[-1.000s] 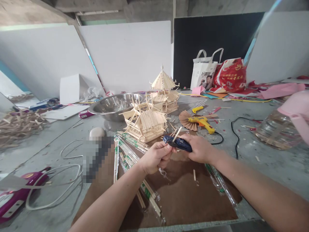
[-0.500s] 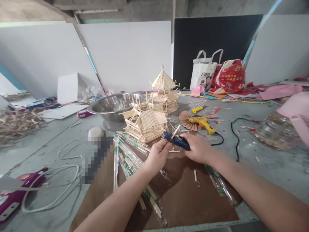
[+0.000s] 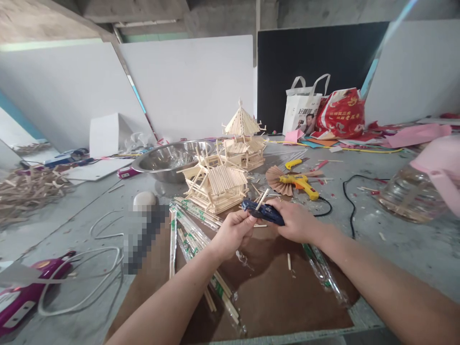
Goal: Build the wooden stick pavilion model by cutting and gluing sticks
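My right hand [image 3: 296, 220] is wrapped round a dark blue hand cutter [image 3: 269, 213]. A pale wooden stick [image 3: 262, 200] slants up across its front end. My left hand [image 3: 235, 232] is closed at that end, pinching the lower part of the stick against the tool. The fingertips hide where stick and blade meet. Just beyond my hands stands a small house model [image 3: 215, 189] built of wooden sticks, with a slatted roof. Behind it rises a stick pavilion [image 3: 242, 127] with a pointed roof. Packets of wrapped chopsticks [image 3: 201, 249] lie beside my left forearm.
A brown board [image 3: 287, 304] lies under my arms. To the right are a yellow glue gun [image 3: 302, 184] with a black cord and a large clear jug [image 3: 406, 196]. A steel basin [image 3: 154, 167] and a purple power strip [image 3: 28, 292] stand left.
The view has shifted slightly. Both hands keep their hold on the stick and the cutter, with hardly any movement.
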The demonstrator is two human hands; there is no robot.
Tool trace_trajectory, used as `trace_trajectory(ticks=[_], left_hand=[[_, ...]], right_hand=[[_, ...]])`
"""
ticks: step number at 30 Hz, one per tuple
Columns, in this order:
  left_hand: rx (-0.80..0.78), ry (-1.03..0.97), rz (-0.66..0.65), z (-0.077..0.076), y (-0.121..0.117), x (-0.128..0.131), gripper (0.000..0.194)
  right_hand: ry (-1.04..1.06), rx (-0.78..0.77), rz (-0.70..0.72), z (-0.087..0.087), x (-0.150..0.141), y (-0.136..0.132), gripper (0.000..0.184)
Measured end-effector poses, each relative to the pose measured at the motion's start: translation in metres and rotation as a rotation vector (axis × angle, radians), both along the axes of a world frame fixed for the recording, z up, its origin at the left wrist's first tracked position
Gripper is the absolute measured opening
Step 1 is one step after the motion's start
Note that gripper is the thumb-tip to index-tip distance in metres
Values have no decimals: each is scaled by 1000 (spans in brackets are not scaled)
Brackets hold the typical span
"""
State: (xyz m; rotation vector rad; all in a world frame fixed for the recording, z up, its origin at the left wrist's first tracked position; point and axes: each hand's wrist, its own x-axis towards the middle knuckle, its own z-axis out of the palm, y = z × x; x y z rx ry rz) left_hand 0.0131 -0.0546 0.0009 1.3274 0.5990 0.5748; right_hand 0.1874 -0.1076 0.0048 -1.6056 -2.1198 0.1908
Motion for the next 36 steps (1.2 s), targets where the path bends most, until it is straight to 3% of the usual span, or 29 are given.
trace_trajectory(ticks=[11,17,23,28,36], left_hand=[[-167,-21,-113,-1,1,-2,28],[-304,-22,-231,0,4,-7,25],[-284,-27,-179,3,3,-6,25],[-97,30,-38,2,3,-3,30],[604,165,213,1,3,4,27]], right_hand=[[-37,27,50,0,3,2,53],[-70,-7,50,3,2,1,46],[-126,-59,-34,4,0,-1,34],[-143,-83,-140,6,-6,-1,24],[-35,-84,-121,10,-6,-2,38]])
